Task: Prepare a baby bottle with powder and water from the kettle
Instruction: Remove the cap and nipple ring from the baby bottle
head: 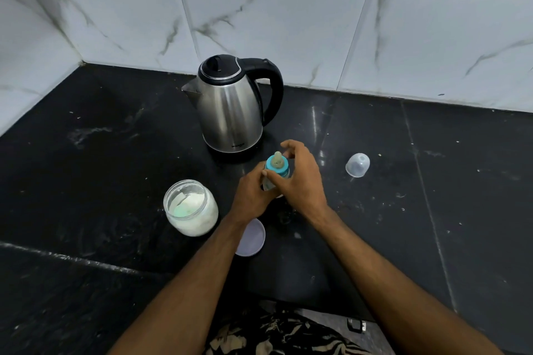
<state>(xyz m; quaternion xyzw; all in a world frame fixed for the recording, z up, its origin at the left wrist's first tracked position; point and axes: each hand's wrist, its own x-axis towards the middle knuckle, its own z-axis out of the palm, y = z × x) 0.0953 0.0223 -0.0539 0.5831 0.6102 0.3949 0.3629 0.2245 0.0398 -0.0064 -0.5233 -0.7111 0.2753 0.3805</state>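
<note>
Baby bottle [269, 181], contents possibly hidden

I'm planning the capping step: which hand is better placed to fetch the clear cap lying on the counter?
Probably the right hand: the clear cap lies on its side of the bottle, with bare counter between. The left hand grips the bottle's body and can steady it.

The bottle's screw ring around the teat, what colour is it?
Teal blue. The ring shows in the head view, on the bottle held in both hands.
</note>
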